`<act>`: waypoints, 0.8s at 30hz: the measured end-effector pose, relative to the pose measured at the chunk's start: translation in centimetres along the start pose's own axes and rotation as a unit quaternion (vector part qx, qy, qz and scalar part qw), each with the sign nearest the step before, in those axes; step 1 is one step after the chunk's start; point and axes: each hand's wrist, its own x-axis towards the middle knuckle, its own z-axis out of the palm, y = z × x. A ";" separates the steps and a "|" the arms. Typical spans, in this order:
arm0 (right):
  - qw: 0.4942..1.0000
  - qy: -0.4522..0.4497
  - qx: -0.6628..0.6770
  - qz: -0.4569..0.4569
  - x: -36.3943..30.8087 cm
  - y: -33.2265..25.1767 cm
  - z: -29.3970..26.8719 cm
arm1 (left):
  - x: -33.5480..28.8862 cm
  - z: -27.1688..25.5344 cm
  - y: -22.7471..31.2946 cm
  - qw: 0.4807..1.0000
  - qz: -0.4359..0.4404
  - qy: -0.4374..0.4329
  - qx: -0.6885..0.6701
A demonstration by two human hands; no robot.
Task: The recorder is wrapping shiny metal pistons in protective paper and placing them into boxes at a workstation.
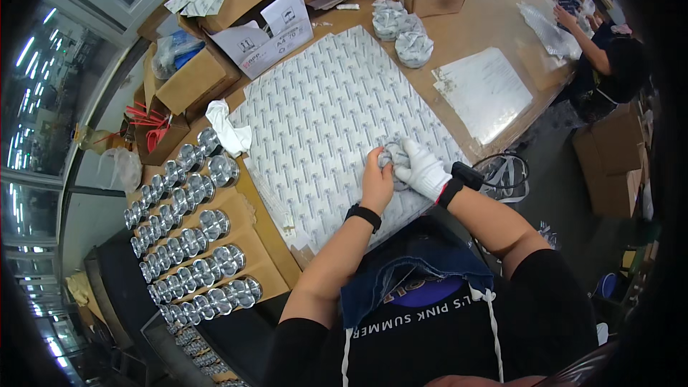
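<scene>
Brown counter (494,14) covered by printed paper sheet (322,107). Shiny round metal parts (197,244) ranked along left edge. Paper-wrapped round part (394,161) near front edge, clasped by bare left hand (376,179) and white-gloved right hand (423,168).

I see a small round object wrapped in grey-and-white patterned paper (393,161), bundled and crumpled at its top. It sits on the large sheet of grey-and-white patterned wrapping paper (322,107), at that sheet's near edge, which lies flat across the brown table. My hands cover most of the bundle, so its underside stays hidden.
</scene>
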 end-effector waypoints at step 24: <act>0.939 -0.121 -0.141 -0.290 22.9 9.7 -24.9 | 15.3 14.1 8.1 0.956 -0.004 0.058 0.287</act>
